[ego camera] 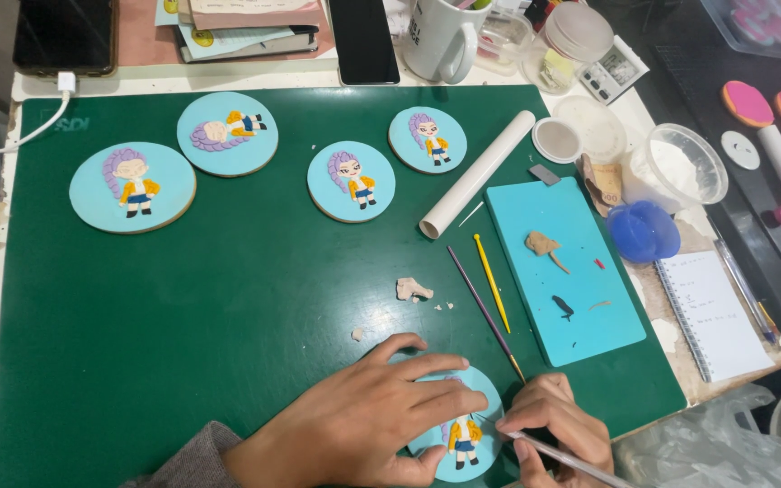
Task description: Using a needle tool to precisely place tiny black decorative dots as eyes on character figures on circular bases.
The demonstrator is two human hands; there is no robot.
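My left hand (368, 420) lies flat over a round blue cookie (485, 447) at the front edge of the green cutting mat (228, 316), with its fingers spread across the top half. The cookie bears a small figure with a yellow jacket and purple hair. My right hand (558, 432) pinches a thin grey-handled tool (562, 456) whose tip touches the cookie's right side, beside the figure.
Several finished blue cookies (133, 187) lie at the back of the mat. A white rolling pin (476, 173), a purple brush (485, 312), a yellow tool (492, 282) and beige scraps (411, 289) lie mid-mat. A teal board (567, 271), a notepad (711, 312) and tubs sit right.
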